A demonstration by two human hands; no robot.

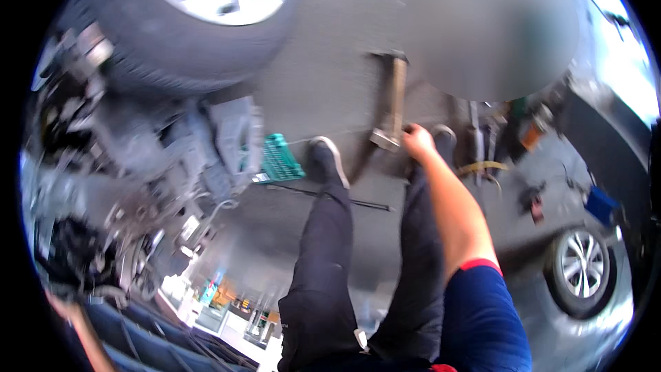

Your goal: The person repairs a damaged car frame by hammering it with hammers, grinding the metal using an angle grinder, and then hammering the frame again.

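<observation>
My right arm reaches down, and my right hand is beside the metal head of a sledgehammer with a wooden handle. Its fingers look bent but are smeared by motion, so I cannot make out whether they touch the hammer. At the far left edge, my left hand is close to the dark underbody parts of a vehicle. The fingers of that hand are too blurred to read. Below the vehicle parts, a green tool case lies open on the floor near my left shoe.
A large tyre with a silver rim hangs at the upper left. A long dark bar lies across the floor between my feet. Several tools and a yellow strap lie to the right. Farther right are a blue box and another wheel.
</observation>
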